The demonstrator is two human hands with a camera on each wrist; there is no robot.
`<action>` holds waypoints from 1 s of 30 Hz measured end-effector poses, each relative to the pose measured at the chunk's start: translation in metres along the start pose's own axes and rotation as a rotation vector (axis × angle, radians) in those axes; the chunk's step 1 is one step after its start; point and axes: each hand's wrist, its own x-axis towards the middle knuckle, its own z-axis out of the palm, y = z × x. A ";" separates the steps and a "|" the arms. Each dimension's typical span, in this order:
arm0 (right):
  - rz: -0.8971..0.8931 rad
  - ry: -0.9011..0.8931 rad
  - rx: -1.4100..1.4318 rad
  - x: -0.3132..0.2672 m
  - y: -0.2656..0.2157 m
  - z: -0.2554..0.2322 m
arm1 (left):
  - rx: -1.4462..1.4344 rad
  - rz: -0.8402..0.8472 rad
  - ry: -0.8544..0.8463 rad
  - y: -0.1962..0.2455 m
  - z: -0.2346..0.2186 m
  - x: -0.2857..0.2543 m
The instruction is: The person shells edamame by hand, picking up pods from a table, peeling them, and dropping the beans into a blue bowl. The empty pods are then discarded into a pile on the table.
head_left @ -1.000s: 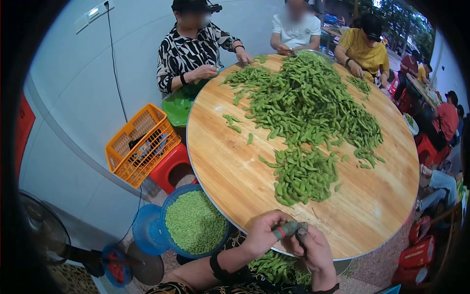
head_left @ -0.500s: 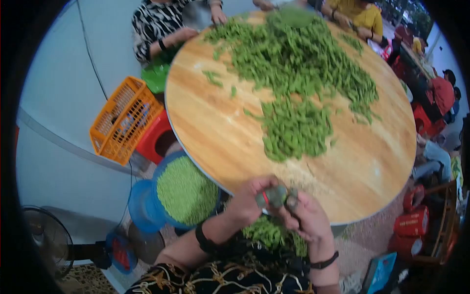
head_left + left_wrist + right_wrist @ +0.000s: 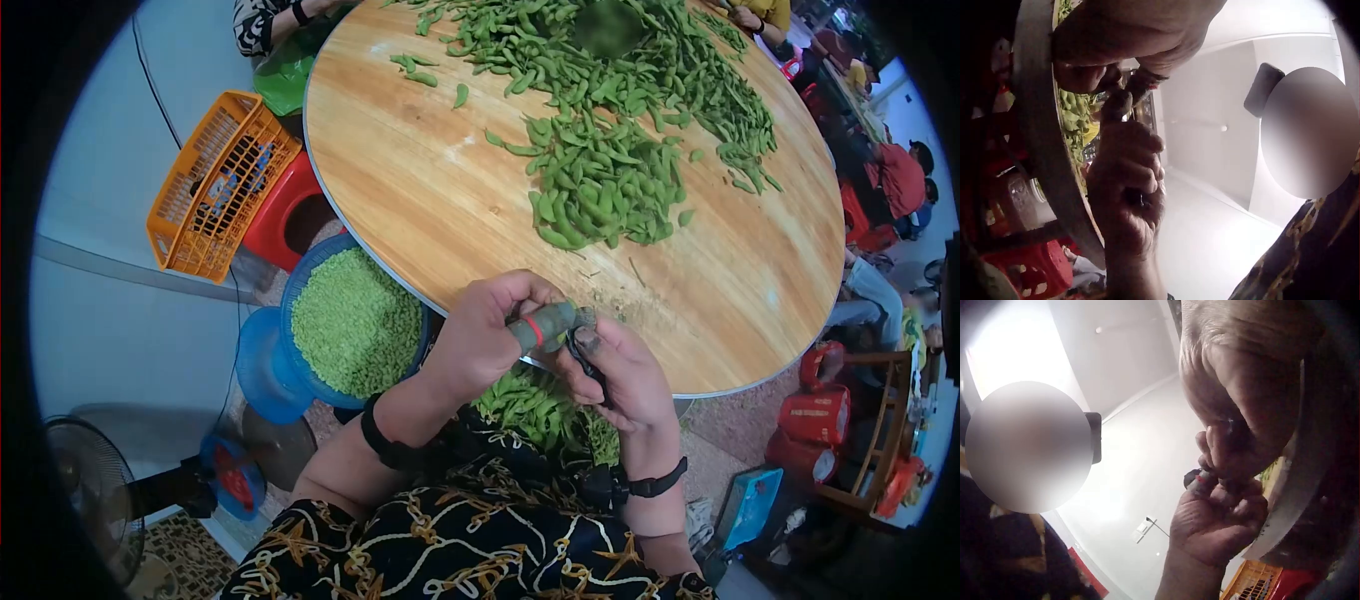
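Both hands meet just over the table's near edge in the head view. My left hand [image 3: 482, 335] has a thumb wrapped in a grey-green sleeve [image 3: 541, 327] with a red band. Its fingertips pinch a sliver of green pod [image 3: 562, 338], mostly hidden by the fingers. My right hand [image 3: 635, 380] comes up against the left thumb tip, its own thumb stained dark. Its curled fingers grip a small black object [image 3: 588, 368], whose exact kind I cannot tell; a dark glossy piece [image 3: 1137, 199] shows in that palm in the left wrist view.
Green soybean pods [image 3: 610, 190] are heaped on the round wooden table [image 3: 420, 180]. More pods [image 3: 540, 405] lie below its near edge. At left stand a blue basin of shelled beans [image 3: 357, 325], an orange crate [image 3: 220, 190] on a red stool [image 3: 275, 215], and a fan [image 3: 90, 490].
The head view has tilted down, so the table and pods sit higher and the people across are mostly out of frame. Both hands stay together, the black object now showing more plainly.
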 end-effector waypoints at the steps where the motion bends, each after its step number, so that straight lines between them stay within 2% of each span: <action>1: 0.002 0.005 -0.003 -0.001 0.000 0.000 | -0.005 -0.001 -0.002 0.000 -0.001 0.000; 3: 0.061 -0.097 0.163 -0.002 0.000 0.000 | -0.113 0.088 -0.191 -0.001 -0.004 0.001; 7: 0.072 -0.111 0.213 -0.002 0.006 0.003 | -0.291 0.150 -0.329 -0.008 -0.009 0.005; 9: -0.177 0.077 -0.237 0.002 0.005 0.006 | 0.192 0.129 -0.052 -0.001 -0.002 0.003; 10: -0.173 0.082 -0.239 0.005 0.005 0.009 | 0.187 0.127 -0.054 0.005 0.001 0.002; 12: -0.403 0.309 -0.855 0.009 0.002 0.014 | 0.340 0.095 0.122 0.015 0.005 0.002; 13: -0.273 0.303 -0.663 0.009 -0.009 0.022 | 0.287 0.160 0.109 0.014 0.004 0.004; 14: -0.162 0.225 -0.465 0.011 -0.015 0.013 | 0.279 0.151 0.108 0.014 0.004 0.006; 16: -0.157 0.092 -0.193 0.021 -0.021 0.000 | 0.464 0.398 0.139 0.017 0.003 0.009; 17: -0.154 0.095 -0.191 0.024 -0.024 0.000 | 0.475 0.448 0.111 0.019 0.000 0.011; 18: -0.157 0.124 -0.314 0.028 -0.028 0.002 | 0.474 0.446 0.111 0.020 -0.002 0.014; 19: -0.159 0.153 -0.436 0.032 -0.031 0.002 | 0.410 0.362 0.145 0.021 -0.005 0.015; 20: -0.157 0.155 -0.434 0.040 -0.033 0.000 | 0.347 0.278 0.177 0.022 -0.007 0.017; 21: -0.437 0.333 -0.966 0.050 -0.035 -0.001 | 0.318 0.226 0.241 0.017 -0.012 0.020; 22: -0.718 0.511 -1.497 0.055 -0.036 0.001 | 0.318 0.220 0.234 0.010 -0.013 0.021; 23: -0.619 0.548 -1.560 0.056 -0.037 0.005 | 0.431 0.255 0.263 0.003 -0.014 0.024; 24: -0.617 0.554 -1.561 0.057 -0.035 0.007 | 0.542 0.291 0.294 -0.003 -0.014 0.025; 25: -0.559 0.546 -1.696 0.058 -0.032 0.007 | 0.879 0.549 0.329 -0.006 -0.015 0.027; 26: -0.495 0.535 -1.831 0.058 -0.031 0.007 | 0.875 0.548 0.325 -0.009 -0.015 0.026; 28: -0.544 0.544 -1.787 0.056 -0.029 0.001 | 0.877 0.438 0.233 -0.006 -0.009 0.016; 29: -0.576 0.554 -1.711 0.054 -0.030 -0.004 | 0.876 0.439 0.233 -0.003 -0.007 0.013; 30: -0.607 0.564 -1.635 0.051 -0.031 -0.009 | 0.872 0.399 0.162 0.000 -0.005 0.009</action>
